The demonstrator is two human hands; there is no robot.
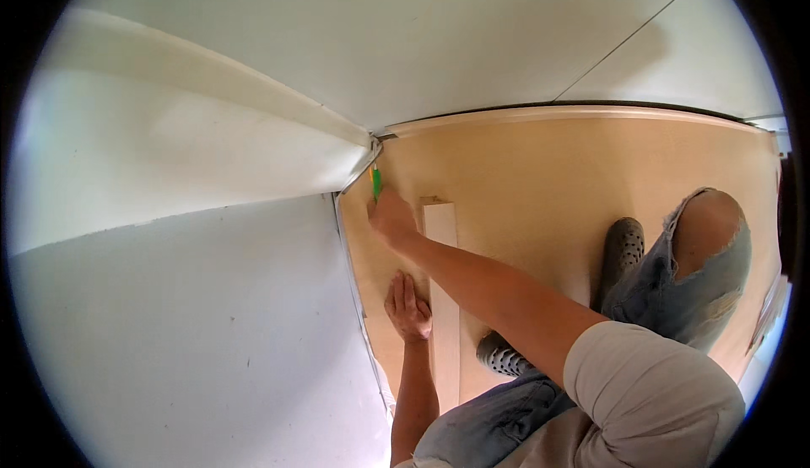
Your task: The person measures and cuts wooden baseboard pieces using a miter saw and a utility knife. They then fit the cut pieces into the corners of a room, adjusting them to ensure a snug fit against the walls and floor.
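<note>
My right hand point(394, 217) is closed round a slim green tool with a yellow part point(376, 183). Its kind is too small to make out. The tool's upper end points at the corner where the light wood-coloured board point(523, 173) meets the walls. Lower down, my left hand point(409, 308) lies flat on the same board with its fingers stretched out. Along that hand's right side runs a long pale strip of board point(444, 333), partly hidden beneath my right forearm.
White walls point(211, 324) rise at the left, and a white panel point(472, 37) with a dark seam stands at the far side. A narrow trim point(574, 113) edges the board there. My grey clogs point(624, 248) and bent knees in torn jeans point(700, 291) are at the right.
</note>
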